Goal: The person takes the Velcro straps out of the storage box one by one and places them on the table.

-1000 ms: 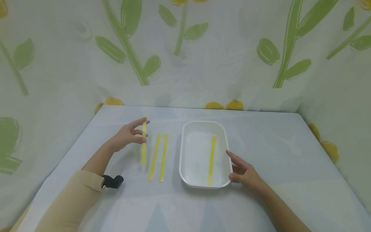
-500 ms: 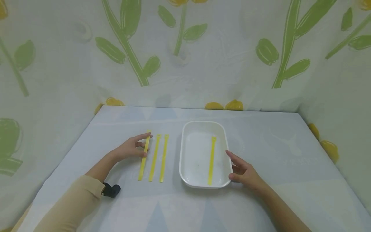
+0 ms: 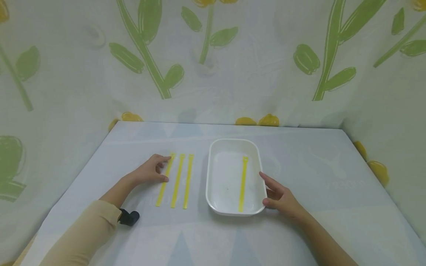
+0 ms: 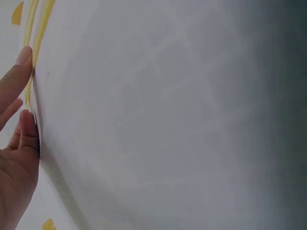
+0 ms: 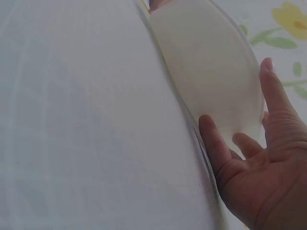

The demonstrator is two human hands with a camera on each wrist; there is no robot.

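My left hand [image 3: 149, 171] rests its fingertips on the leftmost yellow cable tie [image 3: 162, 193], which lies on the table. Its index finger is near the slotted head and its thumb is partway down the strap. Two similar ties, a middle tie [image 3: 177, 181] and a right-hand tie [image 3: 188, 181], lie beside it, roughly parallel. Another yellow tie [image 3: 243, 184] is inside the white tray [image 3: 217, 177]. My right hand [image 3: 283, 199] touches the tray's right side with fingers spread along the rim. In the right wrist view, these fingers [image 5: 216, 141] lie against the pale outer wall.
A pale patterned cloth covers the table [image 3: 313, 166]. Walls with printed green leaves and yellow flowers enclose the back and sides. A black device [image 3: 129, 218] is strapped to my left wrist beside the beige sleeve [image 3: 83, 236].
My left hand has come down toward me with a yellow tie and laid it left of the other two. Its fingers have loosened on the strap. The right hand and tray stay put.
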